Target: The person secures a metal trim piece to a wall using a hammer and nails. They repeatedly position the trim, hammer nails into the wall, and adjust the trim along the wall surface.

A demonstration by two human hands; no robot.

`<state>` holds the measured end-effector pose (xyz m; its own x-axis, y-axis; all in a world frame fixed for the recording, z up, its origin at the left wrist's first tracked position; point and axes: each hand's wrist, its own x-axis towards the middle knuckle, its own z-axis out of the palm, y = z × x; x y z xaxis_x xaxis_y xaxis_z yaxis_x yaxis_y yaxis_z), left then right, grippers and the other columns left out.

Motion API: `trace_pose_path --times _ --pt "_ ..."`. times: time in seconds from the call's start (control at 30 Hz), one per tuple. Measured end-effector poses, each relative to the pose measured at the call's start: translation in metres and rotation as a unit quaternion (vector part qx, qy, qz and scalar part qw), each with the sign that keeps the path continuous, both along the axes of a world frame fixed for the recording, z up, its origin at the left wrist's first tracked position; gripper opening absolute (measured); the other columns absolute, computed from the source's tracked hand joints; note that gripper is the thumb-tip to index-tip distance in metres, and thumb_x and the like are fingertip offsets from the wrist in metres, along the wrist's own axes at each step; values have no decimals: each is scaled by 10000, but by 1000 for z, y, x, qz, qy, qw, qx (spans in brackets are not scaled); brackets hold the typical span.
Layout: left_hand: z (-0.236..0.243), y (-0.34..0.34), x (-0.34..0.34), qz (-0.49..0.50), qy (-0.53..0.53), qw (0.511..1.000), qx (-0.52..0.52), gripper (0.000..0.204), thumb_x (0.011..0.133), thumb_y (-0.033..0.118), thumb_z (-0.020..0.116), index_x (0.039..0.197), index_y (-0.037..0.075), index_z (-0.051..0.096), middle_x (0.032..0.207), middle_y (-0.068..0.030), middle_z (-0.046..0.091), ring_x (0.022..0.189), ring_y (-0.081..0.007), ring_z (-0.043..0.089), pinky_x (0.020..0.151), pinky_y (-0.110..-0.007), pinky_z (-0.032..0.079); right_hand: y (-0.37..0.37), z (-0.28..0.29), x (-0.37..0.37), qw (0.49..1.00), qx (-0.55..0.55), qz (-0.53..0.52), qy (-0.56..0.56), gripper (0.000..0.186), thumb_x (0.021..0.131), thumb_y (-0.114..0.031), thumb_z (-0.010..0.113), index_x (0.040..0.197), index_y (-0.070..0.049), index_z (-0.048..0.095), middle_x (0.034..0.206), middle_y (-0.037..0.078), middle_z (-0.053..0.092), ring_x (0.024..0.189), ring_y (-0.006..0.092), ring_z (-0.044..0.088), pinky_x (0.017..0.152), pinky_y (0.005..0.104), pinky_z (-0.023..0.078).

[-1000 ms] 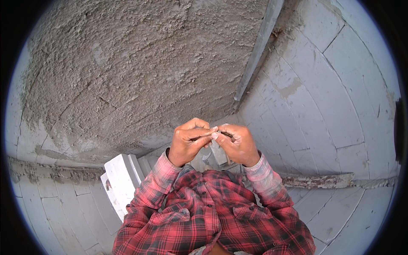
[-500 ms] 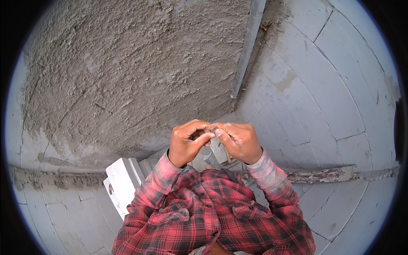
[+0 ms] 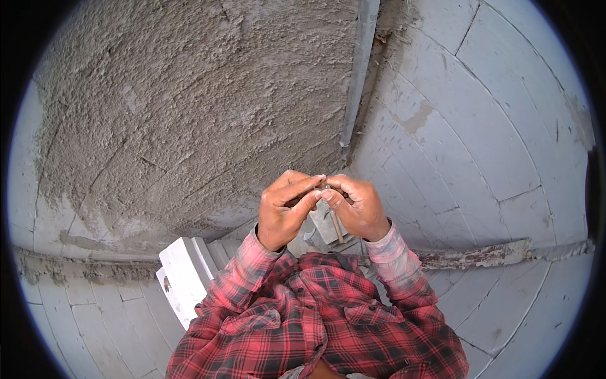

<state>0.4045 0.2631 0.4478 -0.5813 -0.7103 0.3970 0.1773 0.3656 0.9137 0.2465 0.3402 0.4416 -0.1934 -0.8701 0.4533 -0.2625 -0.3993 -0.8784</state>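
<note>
My left hand (image 3: 284,208) and my right hand (image 3: 356,208) meet at chest height, fingers pinched together around a small thing (image 3: 325,187), mostly hidden and too small to name. The thumbs and index fingertips are close or touching. Below and behind my fingers, pale blocks or offcuts (image 3: 320,222) show partly, with a thin stick-like piece (image 3: 338,230); whether I hold that stick is unclear. My forearms are in red checked sleeves.
Rough grey plaster (image 3: 189,95) covers the surface ahead and left. A long metal straightedge (image 3: 358,69) runs along its right edge, beside smooth pale block walling (image 3: 473,126). White stacked pieces (image 3: 186,281) stand at lower left. A flaking narrow ledge (image 3: 473,256) crosses at right.
My hands shift slightly, fingertips drawing closer over the small thing and thumbs moving. More of the stick-like piece shows beneath them. The view has turned a little, moving the straightedge leftward.
</note>
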Motion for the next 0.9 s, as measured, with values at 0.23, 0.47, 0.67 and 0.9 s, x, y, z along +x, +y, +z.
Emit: trace_pose_path --times 0.23,0.47,0.67,0.9 --pt "-4 8 -11 48 -6 998 -49 175 878 -45 654 1046 -15 694 955 -94 630 713 -122 628 585 -233 500 7 1 14 990 -14 -133 44 215 959 -184 629 886 11 683 674 98 659 536 162 609 496 287 447" --pt "-10 7 -20 124 -6 978 -165 178 840 -74 681 1006 -11 693 873 -85 625 689 -124 621 584 -244 497 7 0 20 984 16 -175 41 244 974 -173 595 819 9 643 604 145 575 489 192 590 454 334 394" --pt "-6 9 -26 146 -1 971 -188 136 815 -81 695 921 2 675 850 -84 617 680 -138 583 571 -261 458 10 13 19 980 45 -175 83 242 987 -179 556 843 10 604 623 184 574 536 331 602 479 398 415" --pt "-9 7 -35 166 -32 958 -232 171 786 -86 684 925 11 668 865 -101 637 654 -228 641 566 -306 492 9 15 24 954 67 -244 158 205 951 -152 547 830 11 578 676 222 607 603 403 616 513 467 452"
